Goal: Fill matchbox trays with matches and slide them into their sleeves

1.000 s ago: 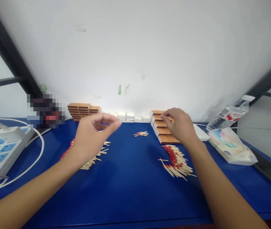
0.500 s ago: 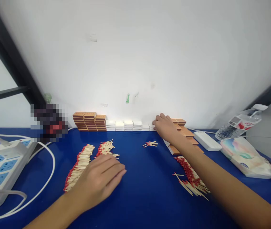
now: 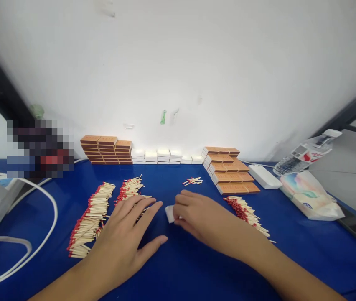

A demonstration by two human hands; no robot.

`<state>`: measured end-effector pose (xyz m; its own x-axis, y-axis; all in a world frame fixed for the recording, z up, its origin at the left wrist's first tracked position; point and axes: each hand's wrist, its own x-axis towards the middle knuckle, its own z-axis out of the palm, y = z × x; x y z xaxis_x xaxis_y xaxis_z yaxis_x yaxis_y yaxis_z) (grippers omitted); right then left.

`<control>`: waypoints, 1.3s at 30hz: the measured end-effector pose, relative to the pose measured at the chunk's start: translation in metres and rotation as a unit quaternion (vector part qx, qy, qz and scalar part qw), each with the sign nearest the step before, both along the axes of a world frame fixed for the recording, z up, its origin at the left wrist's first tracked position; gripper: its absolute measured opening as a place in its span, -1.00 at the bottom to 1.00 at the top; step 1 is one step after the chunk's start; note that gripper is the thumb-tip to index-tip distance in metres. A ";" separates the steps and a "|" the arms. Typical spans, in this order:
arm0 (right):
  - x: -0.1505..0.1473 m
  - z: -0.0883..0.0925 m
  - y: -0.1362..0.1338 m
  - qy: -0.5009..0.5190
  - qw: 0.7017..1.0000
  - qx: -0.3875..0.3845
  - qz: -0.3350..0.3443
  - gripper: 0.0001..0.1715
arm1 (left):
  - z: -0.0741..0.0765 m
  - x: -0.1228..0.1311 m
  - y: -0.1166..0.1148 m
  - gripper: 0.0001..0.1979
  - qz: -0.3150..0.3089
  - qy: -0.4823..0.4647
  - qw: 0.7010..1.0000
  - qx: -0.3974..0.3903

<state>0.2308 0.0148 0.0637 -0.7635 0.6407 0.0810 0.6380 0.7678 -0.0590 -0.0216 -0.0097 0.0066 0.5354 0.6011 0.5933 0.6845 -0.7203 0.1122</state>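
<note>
Over the middle of the blue table, my right hand point(image 3: 197, 217) pinches a small white matchbox tray point(image 3: 169, 213); its fingers hide the tray's right end. My left hand point(image 3: 130, 234) holds nothing, its fingers spread and thumb apart, left of the tray and not touching it. Partly behind the left hand lies a pile of red-tipped matches point(image 3: 128, 188). A longer row of matches point(image 3: 93, 213) lies further left. Beyond the right hand is a small loose bunch of matches point(image 3: 192, 181). More matches point(image 3: 248, 215) lie in a band beside the right forearm.
Along the wall stand stacked brown matchboxes point(image 3: 105, 150), low stacks of white trays point(image 3: 157, 156), and stepped rows of matchboxes point(image 3: 231, 171). At right are a white device point(image 3: 264, 177), a tissue pack point(image 3: 312, 196) and a plastic bottle point(image 3: 306, 152). A white cable point(image 3: 54, 205) loops at left.
My right hand has come back from the wall to the table's middle and now holds a white tray. My left hand's fingers have spread wider. The view has shifted slightly.
</note>
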 end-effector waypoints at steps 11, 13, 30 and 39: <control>0.094 -0.023 0.080 0.109 0.967 -0.039 -0.226 -0.77 | -0.008 0.003 -0.003 -0.88 -0.063 -0.020 0.997 -0.028; 0.098 -0.027 0.083 0.095 0.969 -0.045 -0.225 -0.83 | -0.005 0.004 -0.003 -0.93 -0.071 -0.035 0.996 -0.027; 0.067 -0.024 0.056 0.098 0.976 -0.100 -0.165 -0.85 | 0.000 0.000 0.001 -0.86 -0.111 -0.044 0.988 -0.098; 0.070 -0.022 0.055 0.090 0.975 -0.090 -0.180 -0.84 | 0.003 -0.007 0.004 -0.53 -0.050 0.006 0.997 -0.055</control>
<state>0.3012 0.0700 0.0416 -0.4710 0.8804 0.0548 0.8307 0.4636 -0.3083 -0.0282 -0.0059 0.0099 0.6028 0.6054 0.5197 0.6112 -0.7691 0.1871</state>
